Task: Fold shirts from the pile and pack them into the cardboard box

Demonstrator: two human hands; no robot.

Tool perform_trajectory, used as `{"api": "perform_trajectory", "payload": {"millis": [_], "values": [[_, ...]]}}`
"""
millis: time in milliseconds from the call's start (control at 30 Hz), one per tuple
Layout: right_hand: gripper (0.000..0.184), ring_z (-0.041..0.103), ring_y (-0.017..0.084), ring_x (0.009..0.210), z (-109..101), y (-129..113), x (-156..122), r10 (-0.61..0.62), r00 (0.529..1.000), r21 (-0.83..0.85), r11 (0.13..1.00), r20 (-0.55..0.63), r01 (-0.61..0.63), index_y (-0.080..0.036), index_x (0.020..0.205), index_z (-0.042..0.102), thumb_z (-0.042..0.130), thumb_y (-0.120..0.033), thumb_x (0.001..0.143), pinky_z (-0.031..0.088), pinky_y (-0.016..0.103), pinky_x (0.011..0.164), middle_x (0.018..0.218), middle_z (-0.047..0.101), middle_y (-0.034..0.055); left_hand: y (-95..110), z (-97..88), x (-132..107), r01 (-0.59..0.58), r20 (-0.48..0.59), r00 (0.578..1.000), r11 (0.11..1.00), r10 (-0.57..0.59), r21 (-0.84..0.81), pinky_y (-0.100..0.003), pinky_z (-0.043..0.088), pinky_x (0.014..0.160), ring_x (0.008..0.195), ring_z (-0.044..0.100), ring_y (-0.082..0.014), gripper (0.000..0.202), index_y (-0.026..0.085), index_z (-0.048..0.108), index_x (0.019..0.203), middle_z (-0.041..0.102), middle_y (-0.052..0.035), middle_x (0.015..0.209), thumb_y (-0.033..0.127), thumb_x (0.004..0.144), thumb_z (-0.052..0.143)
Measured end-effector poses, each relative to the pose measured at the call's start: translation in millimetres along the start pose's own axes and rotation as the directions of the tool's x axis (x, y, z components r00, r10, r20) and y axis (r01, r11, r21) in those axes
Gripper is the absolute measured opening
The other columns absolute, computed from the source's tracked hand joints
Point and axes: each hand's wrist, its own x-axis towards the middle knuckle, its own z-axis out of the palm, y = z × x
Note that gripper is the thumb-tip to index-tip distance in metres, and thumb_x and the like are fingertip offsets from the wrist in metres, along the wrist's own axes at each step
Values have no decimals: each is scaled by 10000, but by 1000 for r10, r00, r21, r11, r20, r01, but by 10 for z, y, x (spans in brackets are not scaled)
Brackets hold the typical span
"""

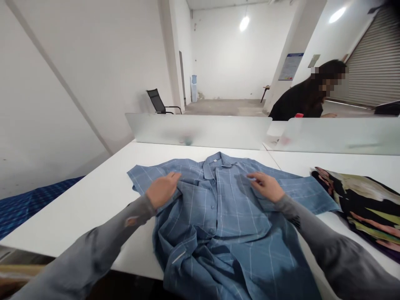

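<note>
A blue checked button-up shirt [215, 216] lies face up on the white table [93, 200], collar away from me and hem hanging over the near edge. My left hand [162, 189] rests on the shirt's left shoulder area, fingers curled and pinching the cloth. My right hand [265, 186] lies on the right chest, fingers closed on a fold of fabric. Both arms wear grey sleeves.
A dark patterned garment [359, 204] lies at the table's right. Frosted divider panels [200, 130] stand along the far edge. Beyond them a person in black [300, 102] bends over another desk. A black chair [158, 102] stands by the wall. Blue cloth [28, 204] lies lower left.
</note>
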Motion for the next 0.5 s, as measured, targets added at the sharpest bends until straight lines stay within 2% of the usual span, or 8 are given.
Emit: {"api": "perform_trajectory", "payload": {"millis": [67,133,200,267,333,367,433,500], "values": [[439,637,226,972,226,18,398,53,994,-110,992,-97,-64,-158,1236,605,491,-193,813,486,342,875,1270,597,129,46,215,464,88,-30,996,994,-86,61,-337,483,818,968,646,-240,467,198,381,1428,598,-143,1228,227,962,355],[569,588,252,1117,461,50,723,101,988,-181,976,-118,-122,-130,1356,502,531,-186,791,476,345,914,1394,497,165,28,452,875,139,1,990,988,-139,65,-361,487,800,931,661,-261,547,218,302,1476,632,-150,1166,251,944,429],[638,588,267,1113,644,117,952,172,979,-231,953,-113,-194,-113,1404,442,581,-249,796,486,346,875,1385,495,193,-62,642,1175,177,35,983,983,-180,54,-368,485,797,914,667,-274,537,217,398,1423,680,-135,1047,256,902,519],[538,632,251,976,747,221,1099,230,968,-258,934,-101,-248,-145,1317,542,599,-306,806,492,326,791,1248,595,168,-197,751,1355,214,46,975,976,-216,37,-364,478,809,929,664,-278,381,198,569,1255,702,-125,968,249,877,547],[301,636,218,862,764,345,1191,251,963,-267,925,-101,-269,-188,1093,674,565,-290,832,473,300,745,1042,666,109,-345,770,1461,256,20,966,967,-256,11,-356,470,823,958,655,-275,242,184,654,1068,707,-125,962,249,892,501],[229,629,210,843,745,407,1228,254,960,-264,924,-116,-276,-194,990,697,533,-270,849,463,292,744,970,670,93,-417,748,1506,283,-4,959,959,-283,-7,-350,467,830,970,652,-270,237,182,663,1011,708,-123,957,254,906,463],[259,612,219,877,670,523,1296,271,947,-261,914,-175,-310,-172,932,691,446,-246,891,449,302,768,947,655,106,-552,663,1617,344,-56,936,937,-347,-52,-329,466,828,955,656,-251,294,177,658,966,714,-111,892,263,933,378],[334,588,242,944,582,620,1367,298,906,-235,897,-302,-374,-137,997,666,356,-236,924,441,328,802,1005,631,144,-656,567,1771,402,-97,906,909,-412,-108,-297,476,794,874,674,-216,376,166,643,977,711,-93,806,253,956,277]]}}
